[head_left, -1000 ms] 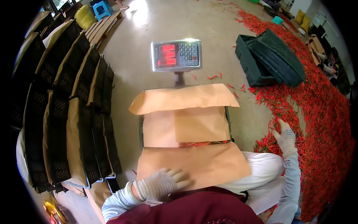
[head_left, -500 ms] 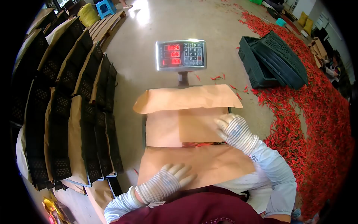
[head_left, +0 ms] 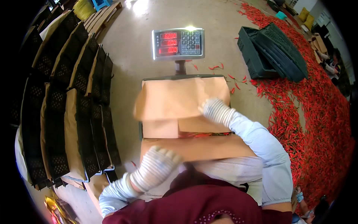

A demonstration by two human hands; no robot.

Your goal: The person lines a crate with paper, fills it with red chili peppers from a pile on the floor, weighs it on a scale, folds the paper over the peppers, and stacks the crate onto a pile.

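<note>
Brown paper [head_left: 182, 97] covers a crate that stands on the scale, below its lit display [head_left: 178, 44]. Through a narrow gap in the paper show red chilies [head_left: 203, 134]. My gloved right hand [head_left: 218, 111] is at the right part of the far flap, its fingers curled on the paper's edge. Over the left part of the near flap [head_left: 201, 147] is my gloved left hand [head_left: 158, 166], blurred, with its fingers bent; whether it touches the paper cannot be made out.
Stacked black crates [head_left: 57, 164] lined with brown paper stand on the left. Dark green crates [head_left: 274, 52] lie at the right beside a long heap of red chilies [head_left: 313, 134]. A wooden pallet [head_left: 102, 18] is at the back left. Another person's hand [head_left: 300, 196] shows at the lower right.
The far flap has come down toward me over the paper, with my right hand moving left and up. My left hand has risen and its fingers have curled. The view has shifted slightly.
</note>
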